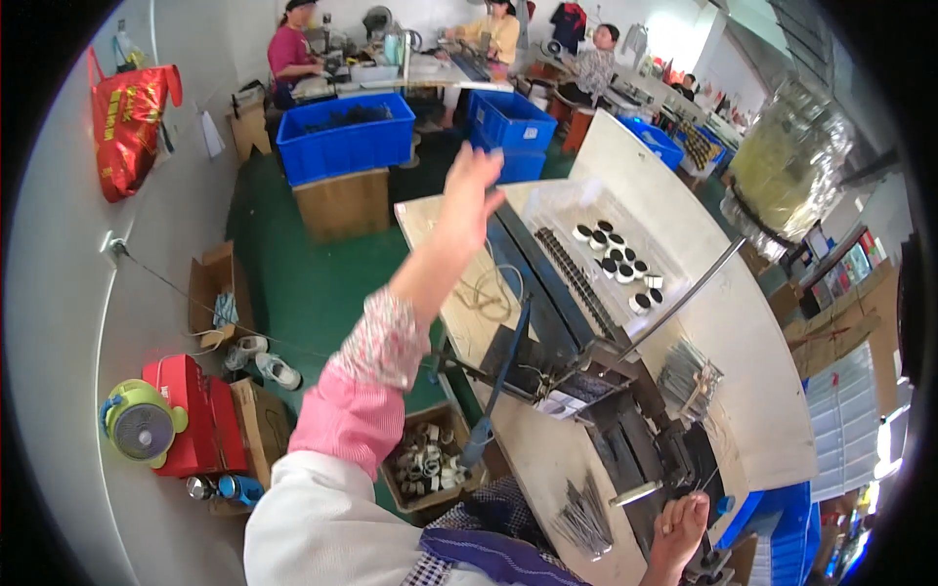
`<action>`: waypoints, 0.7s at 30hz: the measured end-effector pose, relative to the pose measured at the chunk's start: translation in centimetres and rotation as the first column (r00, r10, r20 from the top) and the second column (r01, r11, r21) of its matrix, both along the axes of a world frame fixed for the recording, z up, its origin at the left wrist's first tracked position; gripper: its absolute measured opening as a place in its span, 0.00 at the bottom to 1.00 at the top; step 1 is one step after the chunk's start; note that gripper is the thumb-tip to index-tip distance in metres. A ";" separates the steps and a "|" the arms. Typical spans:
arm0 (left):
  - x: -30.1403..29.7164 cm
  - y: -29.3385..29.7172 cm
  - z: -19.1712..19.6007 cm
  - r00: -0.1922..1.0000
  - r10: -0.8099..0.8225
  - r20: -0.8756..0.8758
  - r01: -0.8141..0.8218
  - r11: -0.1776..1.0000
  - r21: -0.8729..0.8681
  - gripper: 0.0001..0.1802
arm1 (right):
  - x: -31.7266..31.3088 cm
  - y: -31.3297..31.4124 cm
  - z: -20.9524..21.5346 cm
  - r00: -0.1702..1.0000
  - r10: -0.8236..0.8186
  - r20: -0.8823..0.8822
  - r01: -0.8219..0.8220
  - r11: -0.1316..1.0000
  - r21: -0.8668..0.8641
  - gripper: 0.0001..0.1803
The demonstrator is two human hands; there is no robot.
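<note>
My left hand point(473, 190) is stretched far forward over the bench's far left end, fingers apart and slightly blurred, with nothing in it. At the near right my right hand point(681, 527) is curled beside a dark metal machine point(625, 430). A thin metal rod point(707, 479) sticks out at its fingertips; the grip itself is partly hidden. Close to this hand lies a bundle of thin grey metal rods point(584, 518). Another rod bundle point(690, 376) lies beyond the machine. Several white cylinders with black tops point(618, 262) stand in a clear tray point(674, 256).
A row of dark coils point(576, 278) runs along the machine bed. Below the bench stands a carton of white ring-shaped pieces point(430, 459). Blue bins point(344, 146) stand ahead; a foil-wrapped lamp-like object point(791, 161) hangs at right. Several people work at far tables.
</note>
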State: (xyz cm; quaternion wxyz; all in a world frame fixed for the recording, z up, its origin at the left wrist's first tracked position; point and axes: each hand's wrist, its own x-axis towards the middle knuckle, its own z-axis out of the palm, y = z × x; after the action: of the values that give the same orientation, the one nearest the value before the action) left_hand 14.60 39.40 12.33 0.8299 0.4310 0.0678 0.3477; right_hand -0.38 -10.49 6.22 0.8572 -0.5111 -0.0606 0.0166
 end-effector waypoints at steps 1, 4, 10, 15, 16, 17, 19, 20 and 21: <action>-1.1 -0.1 -2.1 0.996 -0.083 -0.019 0.082 0.995 -0.054 0.42 | -0.3 -0.3 -0.1 1.000 -0.024 -0.019 0.023 1.000 -0.019 0.04; -2.9 -1.1 -8.1 0.968 -0.227 -0.103 0.198 0.952 -0.233 0.38 | -0.4 -0.5 -0.4 1.000 0.025 -0.008 -0.025 0.999 -0.030 0.07; -9.2 -4.3 -10.7 0.958 -0.256 -0.127 0.220 0.945 -0.242 0.31 | -0.5 0.8 -0.4 0.998 0.069 0.002 -0.069 0.997 -0.041 0.07; -14.1 -5.3 -13.4 0.975 -0.183 -0.130 0.143 0.953 -0.268 0.26 | -1.2 0.5 -1.2 0.996 0.004 -0.095 -0.006 1.000 -0.028 0.07; -14.9 -5.8 -13.8 0.974 -0.186 -0.128 0.147 0.954 -0.262 0.26 | -1.4 0.6 -1.2 0.996 0.030 -0.085 -0.032 0.999 -0.023 0.08; -15.9 -6.4 -14.0 0.979 -0.157 -0.134 0.114 0.953 -0.279 0.24 | -1.7 0.4 -1.2 0.996 0.055 -0.076 -0.056 0.998 -0.018 0.08; -17.6 -6.9 -13.9 0.981 -0.130 -0.144 0.084 0.954 -0.289 0.22 | -2.0 0.2 -1.5 0.997 0.037 -0.068 -0.039 0.999 -0.037 0.09; -18.9 -7.5 -13.3 0.985 -0.089 -0.147 0.048 0.963 -0.264 0.21 | -2.3 0.2 -1.2 0.997 0.044 -0.060 -0.049 0.995 -0.081 0.09; -20.3 -8.5 -12.8 0.986 -0.058 -0.154 0.018 0.969 -0.246 0.19 | -2.9 -0.4 -1.3 0.997 0.044 -0.057 -0.051 0.990 -0.132 0.09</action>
State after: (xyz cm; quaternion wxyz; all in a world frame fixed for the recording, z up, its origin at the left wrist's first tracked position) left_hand -5.67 30.88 -0.50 0.8750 0.3533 0.1680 0.2851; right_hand -3.23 -10.84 4.95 0.8217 -0.5652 -0.0484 0.0549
